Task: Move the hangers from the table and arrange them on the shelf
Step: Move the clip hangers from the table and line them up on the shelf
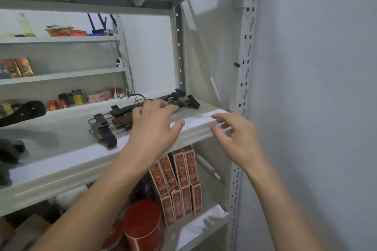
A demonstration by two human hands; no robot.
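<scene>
A bundle of dark clip hangers (122,114) with metal hooks lies flat on the white metal shelf (67,161), running from left front toward the back right. My left hand (153,126) hovers over the middle of the bundle, fingers spread and relaxed, fingertips at or just above the hangers. My right hand (234,138) is in the air at the shelf's front right edge, fingers loosely spread, holding nothing. The table is out of view.
Dark objects (22,112) lie on the shelf's left side. Red boxes (177,181) and a red tin (142,224) stand on the shelf below. The perforated upright post (242,87) and a grey wall close off the right. Another shelf unit behind holds small items.
</scene>
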